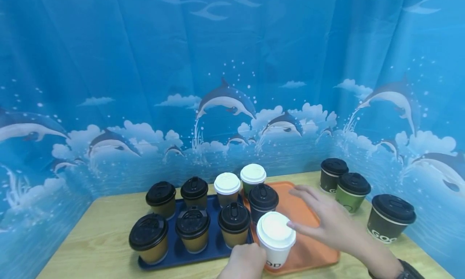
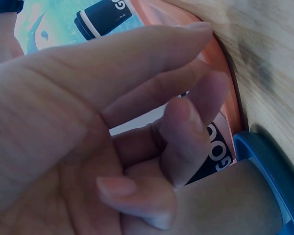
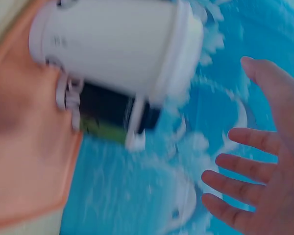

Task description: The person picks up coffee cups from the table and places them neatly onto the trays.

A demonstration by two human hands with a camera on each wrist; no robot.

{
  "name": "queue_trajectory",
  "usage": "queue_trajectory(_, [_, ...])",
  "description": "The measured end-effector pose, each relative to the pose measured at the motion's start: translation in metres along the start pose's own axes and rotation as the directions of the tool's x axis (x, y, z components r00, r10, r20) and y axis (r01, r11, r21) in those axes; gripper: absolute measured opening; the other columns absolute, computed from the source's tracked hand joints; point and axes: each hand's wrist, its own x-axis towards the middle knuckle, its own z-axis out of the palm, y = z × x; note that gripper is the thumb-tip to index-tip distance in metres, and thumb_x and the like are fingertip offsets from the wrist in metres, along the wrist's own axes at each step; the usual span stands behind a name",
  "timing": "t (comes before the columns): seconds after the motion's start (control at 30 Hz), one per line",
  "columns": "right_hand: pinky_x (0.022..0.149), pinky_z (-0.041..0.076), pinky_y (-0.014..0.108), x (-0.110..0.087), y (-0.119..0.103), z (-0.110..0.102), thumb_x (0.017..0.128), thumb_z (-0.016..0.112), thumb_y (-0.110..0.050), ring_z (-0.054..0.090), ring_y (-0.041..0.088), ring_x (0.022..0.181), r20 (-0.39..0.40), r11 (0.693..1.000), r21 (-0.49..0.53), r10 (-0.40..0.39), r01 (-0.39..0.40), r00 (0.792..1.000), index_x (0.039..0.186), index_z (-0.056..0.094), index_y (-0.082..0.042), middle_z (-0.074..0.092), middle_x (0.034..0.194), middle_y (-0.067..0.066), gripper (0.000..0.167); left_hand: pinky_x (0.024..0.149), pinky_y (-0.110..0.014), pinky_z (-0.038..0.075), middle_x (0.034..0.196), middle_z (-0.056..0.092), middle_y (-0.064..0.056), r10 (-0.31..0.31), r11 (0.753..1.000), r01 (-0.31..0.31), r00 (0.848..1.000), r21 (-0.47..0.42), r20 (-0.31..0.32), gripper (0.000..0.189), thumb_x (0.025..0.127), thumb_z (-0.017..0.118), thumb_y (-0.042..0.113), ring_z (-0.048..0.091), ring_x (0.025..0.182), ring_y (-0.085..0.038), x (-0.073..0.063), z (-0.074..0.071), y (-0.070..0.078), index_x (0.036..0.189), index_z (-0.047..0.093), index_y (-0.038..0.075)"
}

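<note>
A white paper cup (image 1: 277,240) with a white lid stands on the front of the orange tray (image 1: 308,252). My left hand (image 1: 245,261) is low at its left side; the left wrist view shows its fingers loosely bent, with no object visibly gripped. To the cup's right, my right hand (image 1: 334,222) hovers over the tray with fingers spread. Its thumb overlaps the lid in the head view, but a gap shows in the right wrist view. Behind the white cup are a black cup (image 1: 262,200) with a black lid and a green cup (image 1: 250,186) with a white lid.
Left of the orange tray lies a blue tray (image 1: 214,252) with several brown cups, mostly black-lidded, one white-lidded (image 1: 227,184). On the table at right stand two black cups (image 1: 386,226) and a green cup (image 1: 348,200) with black lids. A dolphin-printed curtain (image 1: 218,49) hangs behind.
</note>
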Motion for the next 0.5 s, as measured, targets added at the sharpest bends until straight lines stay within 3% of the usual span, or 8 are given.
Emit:
queue_trajectory(0.13, [0.087, 0.052, 0.066, -0.009, 0.031, -0.023, 0.086, 0.079, -0.047, 0.055, 0.040, 0.125, -0.036, 0.993, -0.014, 0.114, -0.115, 0.993, 0.142, 0.056, -0.012, 0.054, 0.143, 0.014, 0.069, 0.058, -0.035, 0.057, 0.070, 0.067, 0.002, -0.005, 1.000, 0.005, 1.000, -0.009, 0.011, 0.004, 0.079, 0.079, 0.011, 0.063, 0.062, -0.010, 0.002, 0.001, 0.001, 0.081, 0.076, 0.014])
queue_trajectory(0.17, [0.086, 0.051, 0.068, -0.013, 0.040, -0.028, 0.087, 0.078, -0.046, 0.060, 0.038, 0.117, -0.040, 0.989, -0.016, 0.143, -0.144, 0.989, 0.143, 0.053, -0.010, 0.053, 0.144, 0.017, 0.071, 0.058, -0.035, 0.057, 0.070, 0.067, 0.002, -0.006, 1.000, 0.006, 1.000, -0.009, 0.012, 0.004, 0.079, 0.079, 0.011, 0.063, 0.063, -0.010, 0.002, 0.001, 0.001, 0.081, 0.076, 0.014])
queue_trajectory(0.27, [0.086, 0.044, 0.075, -0.027, 0.075, -0.044, 0.088, 0.078, -0.042, 0.057, 0.046, 0.114, -0.062, 0.975, -0.028, 0.220, -0.222, 0.974, 0.146, 0.048, -0.005, 0.049, 0.144, 0.025, 0.075, 0.058, -0.035, 0.057, 0.071, 0.067, 0.002, 0.002, 1.000, -0.002, 1.000, -0.014, 0.004, 0.005, 0.078, 0.079, 0.011, 0.063, 0.063, -0.010, 0.002, 0.002, 0.001, 0.081, 0.076, 0.013])
queue_trajectory(0.37, [0.086, 0.037, 0.079, -0.044, 0.113, -0.054, 0.086, 0.081, -0.035, 0.052, 0.053, 0.114, -0.097, 0.962, -0.026, 0.268, -0.271, 0.959, 0.146, 0.045, 0.002, 0.047, 0.140, 0.033, 0.079, 0.057, -0.035, 0.057, 0.071, 0.067, 0.001, 0.011, 1.000, -0.011, 1.000, -0.011, -0.023, 0.006, 0.076, 0.081, 0.012, 0.063, 0.064, -0.010, 0.002, 0.002, 0.000, 0.080, 0.075, 0.013])
queue_trajectory(0.4, [0.086, 0.034, 0.080, -0.049, 0.126, -0.057, 0.086, 0.082, -0.034, 0.044, 0.058, 0.120, -0.100, 0.957, -0.023, 0.286, -0.290, 0.953, 0.146, 0.044, 0.004, 0.047, 0.139, 0.035, 0.080, 0.056, -0.035, 0.056, 0.070, 0.067, 0.001, 0.013, 1.000, -0.013, 1.000, -0.019, -0.025, 0.007, 0.076, 0.081, 0.012, 0.063, 0.063, -0.010, 0.002, 0.002, -0.001, 0.079, 0.075, 0.012])
queue_trajectory(0.5, [0.087, 0.032, 0.080, -0.063, 0.154, -0.060, 0.086, 0.081, -0.032, 0.039, 0.062, 0.122, -0.076, 0.941, -0.016, 0.337, -0.339, 0.938, 0.146, 0.040, 0.009, 0.044, 0.138, 0.040, 0.083, 0.056, -0.034, 0.057, 0.068, 0.066, 0.001, 0.011, 0.999, -0.012, 1.000, -0.051, -0.010, 0.008, 0.075, 0.082, 0.012, 0.063, 0.062, -0.010, 0.001, 0.000, -0.002, 0.078, 0.074, 0.011])
